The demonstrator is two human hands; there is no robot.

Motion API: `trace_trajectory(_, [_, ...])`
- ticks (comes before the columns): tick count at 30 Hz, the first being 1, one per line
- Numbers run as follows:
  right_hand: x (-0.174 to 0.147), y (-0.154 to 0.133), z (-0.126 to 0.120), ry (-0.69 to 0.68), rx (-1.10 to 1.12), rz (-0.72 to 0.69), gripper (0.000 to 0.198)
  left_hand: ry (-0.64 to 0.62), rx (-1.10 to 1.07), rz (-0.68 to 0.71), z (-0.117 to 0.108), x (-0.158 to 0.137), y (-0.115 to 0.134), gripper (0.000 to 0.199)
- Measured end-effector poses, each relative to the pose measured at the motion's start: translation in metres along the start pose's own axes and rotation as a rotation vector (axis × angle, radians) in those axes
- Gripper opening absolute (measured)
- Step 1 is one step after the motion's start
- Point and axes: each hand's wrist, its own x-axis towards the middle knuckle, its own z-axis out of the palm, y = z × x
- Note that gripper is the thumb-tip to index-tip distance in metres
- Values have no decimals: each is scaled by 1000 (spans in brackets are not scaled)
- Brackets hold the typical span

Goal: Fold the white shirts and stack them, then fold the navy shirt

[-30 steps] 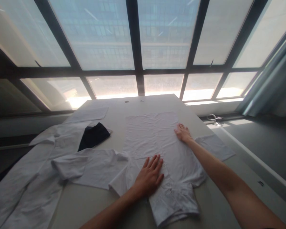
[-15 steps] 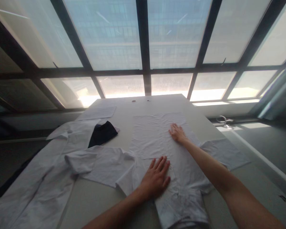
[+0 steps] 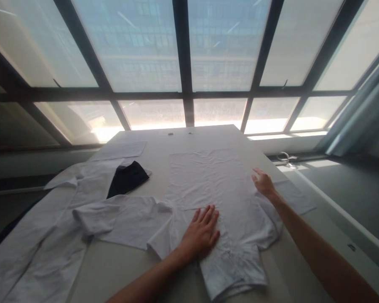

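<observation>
Directions are taken from the middle of the white shirt point(image 3: 205, 172), spread on the counter point(image 3: 158, 143), with twelve o'clock toward the window point(image 3: 221, 46). The left hand point(image 3: 199, 233) is laid palm down on the shirt at seven o'clock, its grip flattened, fingers slightly parted. The right hand point(image 3: 263, 184) is held at two o'clock, beside the shirt's edge, its grip loosely spread; whether fabric is touched cannot be told. A white cloth point(image 3: 295, 195) at three o'clock is partly hidden by the right forearm point(image 3: 303, 237). Rumpled white fabric point(image 3: 129, 219) is noted at nine o'clock, a dark cloth point(image 3: 128, 179) at ten.
</observation>
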Motion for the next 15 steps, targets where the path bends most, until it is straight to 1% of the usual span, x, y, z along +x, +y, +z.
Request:
trace_trajectory(2, [-15, 28, -23, 68, 9, 63, 50, 7, 2, 2, 2, 1, -1, 62])
trace_trajectory(4, [-29, 55, -45, 133, -28, 157, 50, 7, 1, 5, 2, 1, -2, 62])
trace_trajectory(6, [-44, 77, -63, 179, -108, 259, 50, 4, 3, 4, 2, 2, -3, 62])
trace_trajectory(8, [-59, 94, -76, 203, -212, 342, 50, -2, 7, 1, 1, 3, -3, 62])
trace_trajectory(11, [-81, 105, -86, 195, -356, 456, 49, -20, 16, -5, -2, 4, -2, 62])
trace_trajectory(13, [-90, 104, -88, 157, -405, 522, 47, -35, 25, -9, -3, 4, -2, 61])
trace_trajectory(15, [-94, 101, -88, 130, -423, 549, 45, -44, 34, -12, -4, 5, -2, 61])
